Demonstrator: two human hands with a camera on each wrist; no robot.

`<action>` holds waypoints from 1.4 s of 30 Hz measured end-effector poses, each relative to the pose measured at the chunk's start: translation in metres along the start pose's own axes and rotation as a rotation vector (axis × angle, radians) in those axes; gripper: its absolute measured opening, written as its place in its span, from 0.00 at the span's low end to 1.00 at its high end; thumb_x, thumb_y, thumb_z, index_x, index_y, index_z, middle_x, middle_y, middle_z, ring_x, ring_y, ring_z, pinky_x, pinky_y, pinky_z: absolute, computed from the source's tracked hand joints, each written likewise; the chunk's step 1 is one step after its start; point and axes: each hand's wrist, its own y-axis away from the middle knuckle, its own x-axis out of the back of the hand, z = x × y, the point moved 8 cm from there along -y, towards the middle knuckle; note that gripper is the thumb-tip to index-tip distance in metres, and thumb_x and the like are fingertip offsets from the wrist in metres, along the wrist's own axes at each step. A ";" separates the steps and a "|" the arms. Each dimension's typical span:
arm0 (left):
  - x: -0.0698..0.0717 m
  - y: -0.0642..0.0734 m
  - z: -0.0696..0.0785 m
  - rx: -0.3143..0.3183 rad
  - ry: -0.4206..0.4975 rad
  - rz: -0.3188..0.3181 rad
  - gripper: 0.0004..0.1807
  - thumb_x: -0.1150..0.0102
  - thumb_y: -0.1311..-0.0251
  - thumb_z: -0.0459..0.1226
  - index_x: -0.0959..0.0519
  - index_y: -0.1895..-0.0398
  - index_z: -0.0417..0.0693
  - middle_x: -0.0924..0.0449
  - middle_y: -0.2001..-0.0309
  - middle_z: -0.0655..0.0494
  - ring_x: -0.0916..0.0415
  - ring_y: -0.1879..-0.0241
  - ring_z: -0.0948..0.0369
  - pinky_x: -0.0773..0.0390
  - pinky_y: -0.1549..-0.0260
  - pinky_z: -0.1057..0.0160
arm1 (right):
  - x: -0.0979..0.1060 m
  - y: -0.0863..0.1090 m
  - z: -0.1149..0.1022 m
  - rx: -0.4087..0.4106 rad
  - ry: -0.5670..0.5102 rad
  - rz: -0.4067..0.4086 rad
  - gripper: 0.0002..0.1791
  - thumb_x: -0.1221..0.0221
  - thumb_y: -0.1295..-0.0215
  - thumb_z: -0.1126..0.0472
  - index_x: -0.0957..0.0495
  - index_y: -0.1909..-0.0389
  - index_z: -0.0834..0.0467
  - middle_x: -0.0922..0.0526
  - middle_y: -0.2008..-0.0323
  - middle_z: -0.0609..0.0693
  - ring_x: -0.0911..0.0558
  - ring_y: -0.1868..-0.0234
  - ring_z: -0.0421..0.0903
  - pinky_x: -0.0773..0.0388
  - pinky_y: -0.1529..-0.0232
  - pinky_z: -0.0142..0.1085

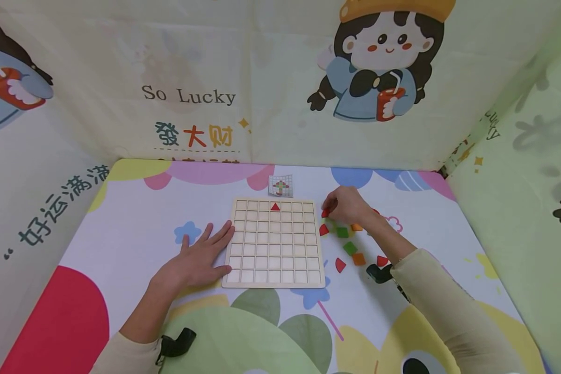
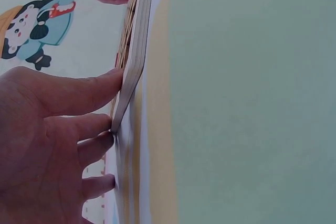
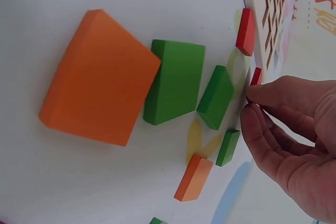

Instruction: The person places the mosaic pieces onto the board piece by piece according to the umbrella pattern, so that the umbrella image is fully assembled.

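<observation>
A pale wooden board (image 1: 275, 250) divided into square cells lies flat on the table mat. One red triangle (image 1: 275, 207) sits in its top row. My left hand (image 1: 200, 259) rests along the board's left edge, fingers spread and fairly straight; in the left wrist view the thumb and fingertips touch the side of the board (image 2: 137, 40). Beside the board's upper right corner, my right hand (image 1: 349, 205) pinches a small red block (image 3: 256, 76) between thumb and fingers. Much of that block is hidden by the fingertips.
Right of the board lie loose blocks: a red piece (image 1: 324, 229), green squares (image 1: 350, 248), orange squares (image 1: 358, 258) and red rounded wedges (image 1: 340, 265). A small printed card (image 1: 280, 186) lies behind the board. Printed cloth walls (image 1: 280, 130) stand around the table.
</observation>
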 end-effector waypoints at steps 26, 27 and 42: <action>0.001 0.001 -0.002 -0.003 0.002 -0.002 0.48 0.39 0.31 0.49 0.52 0.14 0.51 0.57 0.14 0.53 0.61 0.17 0.36 0.62 0.34 0.15 | -0.017 -0.008 -0.064 0.080 -0.089 0.001 0.11 0.27 0.39 0.64 0.10 0.56 0.59 0.09 0.62 0.52 0.14 0.61 0.47 0.14 0.56 0.37; 0.001 0.001 -0.002 -0.004 0.002 -0.002 0.48 0.39 0.31 0.49 0.52 0.14 0.51 0.57 0.14 0.53 0.61 0.17 0.36 0.61 0.34 0.15 | -0.019 -0.008 -0.068 0.088 -0.092 -0.002 0.11 0.27 0.39 0.64 0.10 0.56 0.60 0.09 0.62 0.52 0.14 0.61 0.46 0.14 0.56 0.37; 0.001 0.001 -0.001 -0.002 0.009 -0.004 0.48 0.39 0.31 0.49 0.52 0.14 0.51 0.57 0.14 0.55 0.62 0.17 0.37 0.63 0.33 0.16 | -0.039 -0.017 -0.106 0.198 -0.134 -0.023 0.08 0.28 0.41 0.67 0.10 0.60 0.60 0.10 0.66 0.50 0.15 0.65 0.43 0.17 0.59 0.34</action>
